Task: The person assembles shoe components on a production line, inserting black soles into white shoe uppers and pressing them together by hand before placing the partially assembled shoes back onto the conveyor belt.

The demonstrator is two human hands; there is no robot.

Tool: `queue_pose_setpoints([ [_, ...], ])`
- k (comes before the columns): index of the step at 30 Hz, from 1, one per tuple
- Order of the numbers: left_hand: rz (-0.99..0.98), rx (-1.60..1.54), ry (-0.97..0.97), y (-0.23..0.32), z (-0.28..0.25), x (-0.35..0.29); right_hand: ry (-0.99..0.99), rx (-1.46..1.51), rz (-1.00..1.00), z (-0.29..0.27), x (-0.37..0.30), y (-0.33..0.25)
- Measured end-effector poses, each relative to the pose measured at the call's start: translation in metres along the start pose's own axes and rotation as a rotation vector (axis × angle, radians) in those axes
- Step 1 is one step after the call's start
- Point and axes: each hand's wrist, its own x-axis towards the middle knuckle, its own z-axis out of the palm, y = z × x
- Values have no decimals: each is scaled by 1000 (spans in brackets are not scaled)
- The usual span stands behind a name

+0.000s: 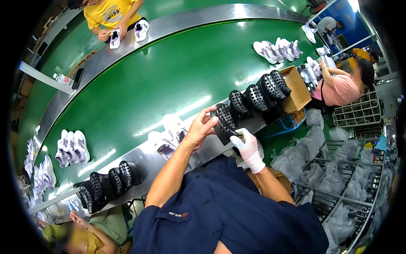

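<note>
My bare left hand grips the upper left end of a black shoe tree, thumb and fingers closed on its edge. My right hand, in a white striped glove, pinches its lower right end. Directly behind it stands another black shoe tree with holes, partly covered by the held one. Left of my left hand, a white shoe and a second white shoe rest at the metal edge. Several perforated black shoe trees line up to the right.
An open cardboard box stands beyond the right-hand row. More black shoe trees sit at the lower left. White shoes stand in groups on the green belt. Co-workers sit around it. Behind my right arm is a rack with plastic bags.
</note>
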Motion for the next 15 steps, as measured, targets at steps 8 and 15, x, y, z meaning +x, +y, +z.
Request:
queue_pose_setpoints([
  [8, -64, 253, 63, 3, -18, -20, -325, 37, 151, 16, 6, -9],
  [15, 3, 239, 106, 7, -36, -49, -487, 5, 190, 33, 3, -12],
])
